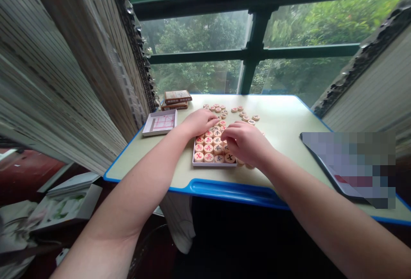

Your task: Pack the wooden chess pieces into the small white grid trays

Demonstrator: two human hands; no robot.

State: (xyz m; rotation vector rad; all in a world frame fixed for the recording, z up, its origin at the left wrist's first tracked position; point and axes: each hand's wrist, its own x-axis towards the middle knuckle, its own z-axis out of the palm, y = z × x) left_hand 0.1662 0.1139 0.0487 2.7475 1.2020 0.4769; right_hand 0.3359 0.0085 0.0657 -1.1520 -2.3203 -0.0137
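Observation:
A shallow white box point(214, 164) on the table holds rows of round wooden Chinese chess pieces point(208, 148) with red and black characters. My left hand point(199, 122) reaches over its far left corner, fingers stretched to the right and slightly apart, fingertips beside pieces at the far end. Over the right side of the box, my right hand point(245, 141) is closed, its fingers curled down onto the pieces. What lies between those fingers is hidden. A few pieces partly show under the right wrist, outside the box.
Loose pieces point(245, 118) lie scattered beyond the box. At the left are an open white lid point(159, 123) and two stacked brown boxes point(177, 96). A dark-edged flat object point(334, 172), partly blurred out, lies at the right. The table point(282, 159) has a blue rim; a window stands behind.

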